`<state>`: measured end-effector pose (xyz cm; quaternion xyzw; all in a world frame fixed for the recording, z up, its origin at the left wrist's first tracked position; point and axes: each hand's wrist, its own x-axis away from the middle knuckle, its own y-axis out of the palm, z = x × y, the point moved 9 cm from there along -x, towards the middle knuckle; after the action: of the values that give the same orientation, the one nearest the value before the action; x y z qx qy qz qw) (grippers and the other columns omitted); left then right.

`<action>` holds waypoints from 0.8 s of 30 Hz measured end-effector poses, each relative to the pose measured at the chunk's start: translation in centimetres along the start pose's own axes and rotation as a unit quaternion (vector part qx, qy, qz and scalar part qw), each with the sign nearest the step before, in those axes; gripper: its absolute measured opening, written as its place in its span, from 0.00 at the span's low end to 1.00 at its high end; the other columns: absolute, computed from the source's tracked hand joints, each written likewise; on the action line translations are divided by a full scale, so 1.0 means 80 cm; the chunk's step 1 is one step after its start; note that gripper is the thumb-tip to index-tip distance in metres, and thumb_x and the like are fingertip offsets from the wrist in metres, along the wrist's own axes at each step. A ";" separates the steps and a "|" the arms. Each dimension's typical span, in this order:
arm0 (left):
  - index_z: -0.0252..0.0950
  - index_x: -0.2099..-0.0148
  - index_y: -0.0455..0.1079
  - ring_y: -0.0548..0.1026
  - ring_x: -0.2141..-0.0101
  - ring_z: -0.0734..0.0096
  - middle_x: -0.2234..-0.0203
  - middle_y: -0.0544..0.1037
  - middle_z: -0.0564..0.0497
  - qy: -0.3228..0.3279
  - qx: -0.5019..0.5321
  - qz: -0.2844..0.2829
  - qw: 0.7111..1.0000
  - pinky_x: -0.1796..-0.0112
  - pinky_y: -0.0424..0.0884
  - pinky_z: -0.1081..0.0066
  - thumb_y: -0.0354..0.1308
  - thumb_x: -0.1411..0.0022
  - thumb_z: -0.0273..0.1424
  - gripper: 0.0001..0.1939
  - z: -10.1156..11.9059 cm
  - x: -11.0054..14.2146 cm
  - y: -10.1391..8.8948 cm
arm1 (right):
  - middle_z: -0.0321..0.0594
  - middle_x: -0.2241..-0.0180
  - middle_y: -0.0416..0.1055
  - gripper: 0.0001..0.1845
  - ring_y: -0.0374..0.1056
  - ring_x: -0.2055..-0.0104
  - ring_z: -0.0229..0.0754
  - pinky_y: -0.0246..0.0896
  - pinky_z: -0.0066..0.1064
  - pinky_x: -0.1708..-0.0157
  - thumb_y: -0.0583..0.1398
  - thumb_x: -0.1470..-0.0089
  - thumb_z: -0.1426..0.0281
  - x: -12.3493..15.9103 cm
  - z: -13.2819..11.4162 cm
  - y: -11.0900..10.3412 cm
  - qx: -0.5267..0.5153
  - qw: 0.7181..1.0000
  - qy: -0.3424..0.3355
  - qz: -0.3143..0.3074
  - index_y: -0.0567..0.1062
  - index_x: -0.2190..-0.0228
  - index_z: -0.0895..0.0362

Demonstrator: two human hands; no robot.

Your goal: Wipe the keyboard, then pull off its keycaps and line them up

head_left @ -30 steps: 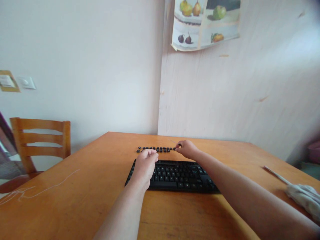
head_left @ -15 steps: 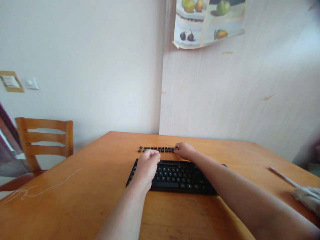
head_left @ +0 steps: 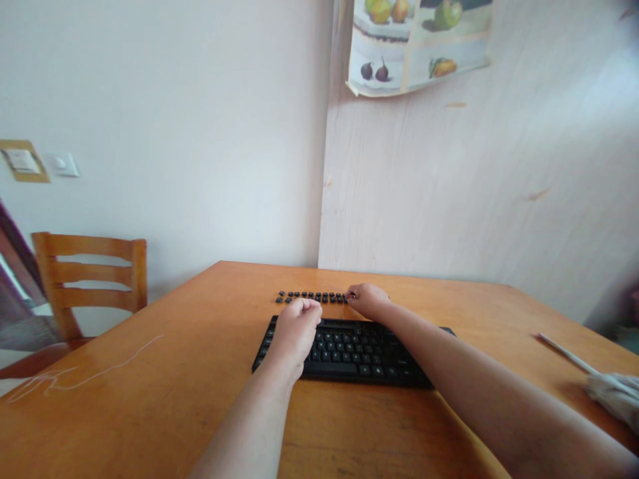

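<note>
A black keyboard lies on the wooden table, with bare spots along its far edge partly hidden by my hands. Behind it, several loose black keycaps are set out in two rows. Above the keyboard's left part is my left hand, its fingers curled together; whatever they may hold is hidden. My right hand reaches to the right end of the rows. Its fingertips pinch a small dark keycap, mostly covered by the fingers.
The wooden table meets the wall at the back. A pale string lies at the left, near a wooden chair. On the right are a thin stick and a greyish cloth-like bundle. A fruit poster hangs above.
My right hand has shifted very slightly at the end of the keycap rows, and the dark keycap at its fingertips shows less. My left hand stays nearly still.
</note>
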<state>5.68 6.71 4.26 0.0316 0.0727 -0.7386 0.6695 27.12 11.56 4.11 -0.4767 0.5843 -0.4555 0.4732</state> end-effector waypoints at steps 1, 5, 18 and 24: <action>0.36 0.65 0.73 0.75 0.67 0.66 0.72 0.78 0.49 0.000 -0.002 0.000 1.000 0.64 0.66 0.69 0.60 0.48 0.35 0.10 0.000 0.000 0.000 | 0.46 0.60 0.77 0.15 0.71 0.59 0.47 0.60 0.31 0.66 0.55 0.44 0.66 0.000 -0.001 0.000 0.001 1.000 -0.002 -0.001 0.80 0.61 0.52; 0.36 0.65 0.74 0.75 0.67 0.65 0.72 0.78 0.49 0.002 -0.005 0.003 1.000 0.64 0.66 0.69 0.60 0.48 0.36 0.10 0.001 0.001 -0.001 | 0.46 0.61 0.78 0.15 0.72 0.60 0.47 0.60 0.31 0.67 0.55 0.44 0.66 -0.002 -0.002 0.003 0.001 1.000 -0.005 -0.004 0.80 0.62 0.51; 0.36 0.67 0.73 0.75 0.68 0.66 0.73 0.77 0.50 -0.005 -0.004 -0.001 1.000 0.66 0.65 0.70 0.60 0.49 0.35 0.08 0.003 0.003 0.002 | 0.45 0.65 0.77 0.15 0.69 0.64 0.43 0.56 0.28 0.68 0.55 0.45 0.63 -0.002 0.001 -0.015 -0.065 0.997 -0.015 0.048 0.80 0.64 0.56; 0.36 0.67 0.73 0.74 0.68 0.66 0.74 0.77 0.50 -0.006 -0.004 0.005 1.000 0.65 0.65 0.69 0.60 0.49 0.35 0.08 0.006 0.005 0.001 | 0.42 0.75 0.73 0.21 0.65 0.72 0.39 0.51 0.27 0.75 0.49 0.41 0.64 0.002 0.015 -0.049 -0.130 0.987 0.004 0.092 0.78 0.67 0.60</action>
<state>5.75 6.23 4.65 0.0250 0.0719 -0.7350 0.6737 28.81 10.77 7.78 -0.4763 0.6816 -0.3321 0.4453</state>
